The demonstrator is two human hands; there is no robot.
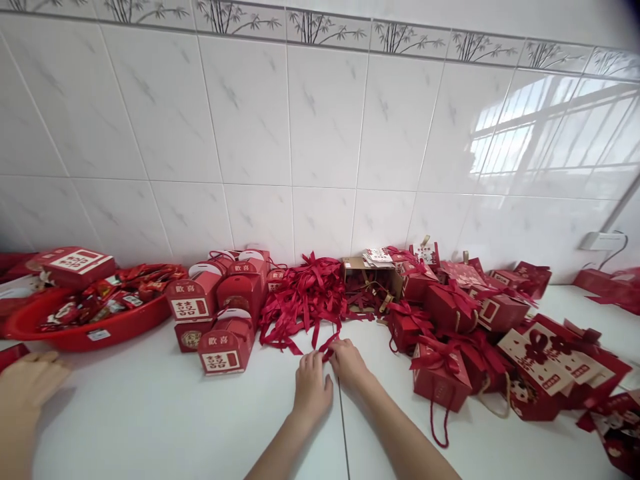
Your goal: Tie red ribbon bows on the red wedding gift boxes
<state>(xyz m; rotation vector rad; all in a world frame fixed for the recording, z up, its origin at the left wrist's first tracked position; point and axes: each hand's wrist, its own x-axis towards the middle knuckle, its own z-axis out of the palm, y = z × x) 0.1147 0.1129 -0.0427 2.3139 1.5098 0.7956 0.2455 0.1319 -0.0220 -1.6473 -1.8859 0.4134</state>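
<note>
Both my hands meet at the middle of the white table, just in front of a heap of red ribbons [305,300]. My left hand [313,385] has its fingers closed on one end of a short red ribbon [327,347]. The fingers of my right hand [349,363] pinch the same ribbon from the right side. Part of that ribbon is hidden under my fingers. To the left of my hands stands a red gift box [227,347] with pale lettering, and to the right sits a box tied with a red bow [440,377].
A red basin [150,313] of wrapped sweets stands at the left. Another person's hand [35,380] reaches in at the left edge. Behind the ribbons is an open cardboard box [354,265]. Several bow-tied boxes and red gift bags [537,407] crowd the right side. A tiled wall [325,133] closes the back.
</note>
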